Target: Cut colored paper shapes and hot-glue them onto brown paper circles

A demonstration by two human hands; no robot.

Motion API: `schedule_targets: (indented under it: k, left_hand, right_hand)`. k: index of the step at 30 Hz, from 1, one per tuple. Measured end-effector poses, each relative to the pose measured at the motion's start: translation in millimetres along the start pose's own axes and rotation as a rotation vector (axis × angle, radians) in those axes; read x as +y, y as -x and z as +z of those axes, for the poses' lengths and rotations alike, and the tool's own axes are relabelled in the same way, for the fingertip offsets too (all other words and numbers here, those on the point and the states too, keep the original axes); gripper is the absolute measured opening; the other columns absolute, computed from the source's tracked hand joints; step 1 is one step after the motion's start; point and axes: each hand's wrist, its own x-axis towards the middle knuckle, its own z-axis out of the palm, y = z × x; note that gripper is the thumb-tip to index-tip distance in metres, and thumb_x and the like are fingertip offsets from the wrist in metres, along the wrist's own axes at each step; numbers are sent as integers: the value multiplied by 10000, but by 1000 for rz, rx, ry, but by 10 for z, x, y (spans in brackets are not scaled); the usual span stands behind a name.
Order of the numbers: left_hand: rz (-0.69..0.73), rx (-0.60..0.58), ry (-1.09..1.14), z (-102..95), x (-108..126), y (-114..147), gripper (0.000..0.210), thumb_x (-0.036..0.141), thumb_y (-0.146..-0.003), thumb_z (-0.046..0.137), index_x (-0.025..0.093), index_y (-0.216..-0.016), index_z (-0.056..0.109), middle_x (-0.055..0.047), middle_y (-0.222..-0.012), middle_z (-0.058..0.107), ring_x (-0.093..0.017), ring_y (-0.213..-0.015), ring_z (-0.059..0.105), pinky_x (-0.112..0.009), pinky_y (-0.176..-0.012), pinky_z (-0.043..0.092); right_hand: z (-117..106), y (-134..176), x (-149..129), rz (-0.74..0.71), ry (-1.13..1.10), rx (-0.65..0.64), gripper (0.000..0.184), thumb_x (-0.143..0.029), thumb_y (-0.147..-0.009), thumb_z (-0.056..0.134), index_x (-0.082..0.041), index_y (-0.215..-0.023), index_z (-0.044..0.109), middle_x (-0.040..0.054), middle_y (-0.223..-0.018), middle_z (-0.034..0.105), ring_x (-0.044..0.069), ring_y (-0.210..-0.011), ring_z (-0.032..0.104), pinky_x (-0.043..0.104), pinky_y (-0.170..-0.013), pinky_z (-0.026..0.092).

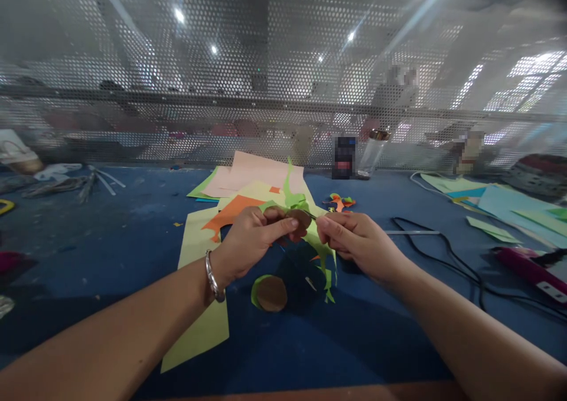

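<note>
Two forearms, two brown discs

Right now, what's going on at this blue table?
A person is working with paper. The left hand holds a round brown piece, and the right hand pinches a thin dark item at its edge, too small to name surely. Nearer the person, a second brown disc lies overlapping a green piece on the table. Pink sheets lie beyond the hands.
</note>
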Motion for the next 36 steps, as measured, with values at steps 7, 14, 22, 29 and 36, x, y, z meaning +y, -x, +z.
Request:
schedule_targets:
  k: [7, 14, 22, 29, 36]
  left_hand:
    - [8, -43, 3, -11, -43, -6, 175, 355, -839, 737, 187, -818, 783, -40, -781, 739, -143, -728, 649, -266, -706, 505]
    - [29, -46, 23, -4, -35, -11, 148, 332, -828, 753, 189, -838, 789, -30, -775, 739, -130, -718, 644, -254, -707, 507]
    - [44, -23, -131, -37, -24, -6, 155, 318, -849, 720, 191, -894, 797, -49, -838, 774, -105, -641, 595, -221, -604, 465]
    - [72, -41, -188, -57, -4, -21, 137, 289, -851, 698, 177, -846, 775, -29, -765, 751, -82, -564, 538, -203, -532, 413]
    - [93, -81, -202, -71, -19, -32, 134, 256, -860, 667, 162, -875, 761, -18, -774, 731, -89, -626, 570, -191, -540, 409]
  right_hand:
    - [-14, 9, 1, -18, 21, -7, 514, -636, -945, 541, -191, -686, 545, -73, -557, 331, 73, -462, 224, 240, -434, 188]
    - [-24, 18, -12, -29, 37, -12, 504, -619, -950, 543, -194, -679, 536, -70, -563, 339, 72, -464, 231, 246, -443, 198]
    - [-37, 19, -18, -27, 73, -41, 507, -625, -957, 524, -201, -680, 505, -67, -581, 327, 74, -468, 253, 249, -446, 205]
    - [-34, 31, -42, -54, 132, -47, 512, -602, -972, 515, -201, -655, 487, -68, -550, 307, 80, -473, 271, 249, -457, 210]
    - [-25, 16, 6, -57, 140, -5, 498, -597, -975, 514, -196, -680, 506, -68, -545, 330, 78, -469, 277, 245, -462, 204]
